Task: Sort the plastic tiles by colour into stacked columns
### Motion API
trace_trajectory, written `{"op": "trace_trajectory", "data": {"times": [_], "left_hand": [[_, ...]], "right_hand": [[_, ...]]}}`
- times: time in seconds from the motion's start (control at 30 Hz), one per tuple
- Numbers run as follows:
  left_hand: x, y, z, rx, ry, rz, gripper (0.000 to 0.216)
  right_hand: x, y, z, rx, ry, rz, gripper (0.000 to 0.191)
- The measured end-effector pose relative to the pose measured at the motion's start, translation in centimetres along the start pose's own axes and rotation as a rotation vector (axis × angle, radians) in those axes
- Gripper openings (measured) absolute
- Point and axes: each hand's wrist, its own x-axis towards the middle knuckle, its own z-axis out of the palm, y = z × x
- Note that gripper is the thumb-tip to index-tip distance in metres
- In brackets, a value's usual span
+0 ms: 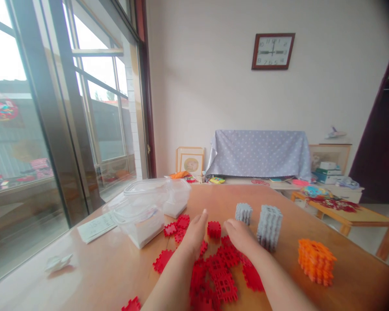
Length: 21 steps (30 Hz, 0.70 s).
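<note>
A small stack of red interlocking plastic tiles (214, 230) stands upright on the wooden table, between my two hands. My left hand (197, 229) is just left of it, thumb pointing up and fingers extended, with a small gap to the stack. On the other side, my right hand (239, 233) is held near the stack, apart from it, its fingers loosely bent and partly hidden. Loose red notched tiles (218, 272) lie in a heap under and between my forearms. More red tiles (181, 222) are scattered left of my left hand.
Two grey tile stacks (269, 226) and an orange tile stack (317, 261) stand at the right. Clear plastic containers (142, 220) sit at the left, near a paper sheet (96, 226) and a crumpled wrapper (58, 263). Beyond the table is a dotted cloth (259, 153).
</note>
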Motion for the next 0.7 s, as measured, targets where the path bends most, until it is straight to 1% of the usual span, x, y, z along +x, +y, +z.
{"op": "trace_trajectory", "data": {"times": [0.07,0.1,0.17,0.23,0.27,0.37,0.43,0.5,0.57,0.7], "left_hand": [[-0.7,0.3,0.5,0.241,0.019,0.141,0.043],[-1.0,0.4,0.9,0.32,0.024,0.182,0.036],[-1.9,0.2,1.6,0.388,-0.032,0.213,0.023],[-3.1,-0.3,2.4,0.477,-0.153,0.254,0.013],[-3.8,-0.6,2.7,0.545,-0.235,0.292,0.01],[-5.7,-1.7,3.6,0.659,-0.46,0.381,0.012],[-6.7,-2.4,4.1,0.755,-0.543,0.473,0.009],[-7.1,-3.0,4.5,0.876,-0.576,0.581,0.009],[-7.2,-3.5,4.9,0.984,-0.586,0.644,0.009],[-7.0,-4.0,5.3,1.072,-0.58,0.677,0.015]], "right_hand": [[0.0,0.2,-0.7,0.068,0.009,0.0,0.042],[0.1,0.4,-1.0,0.1,0.011,0.0,0.041],[0.1,0.8,-1.6,0.162,0.016,0.004,0.038],[0.1,1.3,-2.0,0.213,0.026,0.018,0.036],[0.1,1.6,-2.2,0.232,0.034,0.028,0.036],[-0.1,2.4,-2.6,0.268,0.049,0.059,0.035],[-0.2,2.7,-2.7,0.279,0.05,0.074,0.036],[-0.2,2.8,-2.6,0.281,0.048,0.086,0.037],[-0.1,2.7,-2.5,0.277,0.043,0.086,0.038],[-0.1,2.4,-1.9,0.254,0.057,0.073,0.041]]}}
